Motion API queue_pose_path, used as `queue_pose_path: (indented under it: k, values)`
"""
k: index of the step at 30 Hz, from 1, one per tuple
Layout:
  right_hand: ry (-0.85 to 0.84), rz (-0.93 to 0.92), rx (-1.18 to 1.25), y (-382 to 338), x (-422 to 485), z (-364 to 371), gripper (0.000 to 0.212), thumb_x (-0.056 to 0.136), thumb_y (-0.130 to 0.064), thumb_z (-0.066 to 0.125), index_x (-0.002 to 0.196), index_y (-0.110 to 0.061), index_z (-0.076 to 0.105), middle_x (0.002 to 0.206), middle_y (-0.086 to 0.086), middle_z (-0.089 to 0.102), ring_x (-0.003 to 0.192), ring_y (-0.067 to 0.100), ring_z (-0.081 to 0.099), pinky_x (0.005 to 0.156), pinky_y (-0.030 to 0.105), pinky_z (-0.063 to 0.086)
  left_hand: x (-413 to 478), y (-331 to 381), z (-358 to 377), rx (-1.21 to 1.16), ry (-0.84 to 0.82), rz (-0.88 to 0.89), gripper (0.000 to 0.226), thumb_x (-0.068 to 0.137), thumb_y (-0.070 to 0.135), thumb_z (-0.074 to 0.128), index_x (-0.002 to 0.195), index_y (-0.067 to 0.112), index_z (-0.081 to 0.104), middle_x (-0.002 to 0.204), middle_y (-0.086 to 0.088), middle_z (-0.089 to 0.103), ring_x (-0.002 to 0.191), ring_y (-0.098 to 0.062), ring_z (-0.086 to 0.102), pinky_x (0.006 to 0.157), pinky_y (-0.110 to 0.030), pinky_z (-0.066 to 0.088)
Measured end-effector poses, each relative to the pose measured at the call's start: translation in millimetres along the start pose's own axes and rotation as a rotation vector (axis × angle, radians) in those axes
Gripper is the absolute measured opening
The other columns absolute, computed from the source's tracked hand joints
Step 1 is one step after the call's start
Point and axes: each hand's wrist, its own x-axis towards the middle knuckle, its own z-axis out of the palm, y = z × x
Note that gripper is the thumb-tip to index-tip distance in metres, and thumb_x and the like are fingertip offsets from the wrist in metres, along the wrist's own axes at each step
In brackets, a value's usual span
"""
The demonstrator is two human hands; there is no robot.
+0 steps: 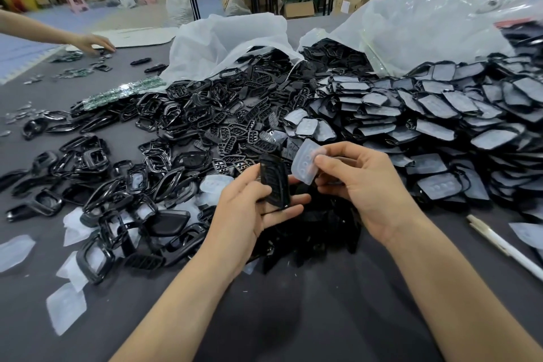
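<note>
Two hands, left (pixel 252 209) gripping black shell (pixel 274 182), right (pixel 361 182) pinching clear pad (pixel 305 163) (apart)

- The black shell (pixel 274 182) was hard plastic, a bit shiny, with ribs on it.
- The milky pad (pixel 307 163) looked like soft rubber, smooth and half see-through.
- The black frames (pixel 176 109) were very glossy plastic.
- The surface (pixel 308 317) wore dark grey cloth, matt and a little fuzzy.
- The big bags (pixel 229 35) were thin, crinkly white plastic.
- The pen (pixel 505 247) was smooth white plastic.
</note>
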Motion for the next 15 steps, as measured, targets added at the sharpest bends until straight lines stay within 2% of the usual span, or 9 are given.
queue_pose_path:
  k: [4, 9, 13, 15]
  values:
    - [0.004, 0.001, -0.006, 0.6, 1.4, -1.1, 0.008, 0.088, -0.007, 0.064, 0.082, -0.012, 0.068, 0.062, -0.005, 0.066, 0.057, 0.005, 0.059, 0.061, 0.021, 0.056, 1.2, 2.6, 0.3, -0.010, -0.018, -0.042, 0.041, 0.091, -0.003, 0.022, 0.098, 0.004, 0.062, 0.089, -0.012, 0.073, 0.086, -0.037, 0.072, 0.061, -0.028, 0.058]
    - [-0.071, -0.012, -0.024, 1.8, -1.1, 1.7, 0.009, 0.088, -0.004, 0.063, 0.084, -0.012, 0.067, 0.064, -0.001, 0.066, 0.057, 0.008, 0.060, 0.061, 0.023, 0.056, 1.2, 3.7, 1.0, 0.005, -0.034, -0.057, 0.049, 0.088, -0.005, 0.020, 0.103, 0.005, 0.065, 0.102, -0.019, 0.072, 0.086, -0.035, 0.072, 0.064, -0.028, 0.058]
    - [-0.096, -0.006, -0.005, 2.3, -2.2, 6.9, 0.012, 0.087, -0.001, 0.063, 0.085, -0.012, 0.067, 0.066, 0.009, 0.066, 0.060, 0.019, 0.059, 0.075, 0.049, 0.059, 1.5, 4.9, 1.8, -0.005, -0.027, -0.068, 0.048, 0.088, -0.004, 0.023, 0.104, 0.007, 0.067, 0.098, -0.019, 0.073, 0.081, -0.031, 0.070, 0.065, -0.030, 0.058]
    - [-0.076, -0.011, -0.002, 3.6, -2.4, 8.3, 0.010, 0.088, -0.003, 0.063, 0.084, -0.011, 0.067, 0.065, 0.008, 0.066, 0.059, 0.017, 0.060, 0.074, 0.053, 0.058, 1.7, 4.8, 2.2, -0.012, -0.021, -0.071, 0.046, 0.089, -0.003, 0.025, 0.105, 0.007, 0.067, 0.096, -0.017, 0.073, 0.080, -0.031, 0.069, 0.065, -0.031, 0.058]
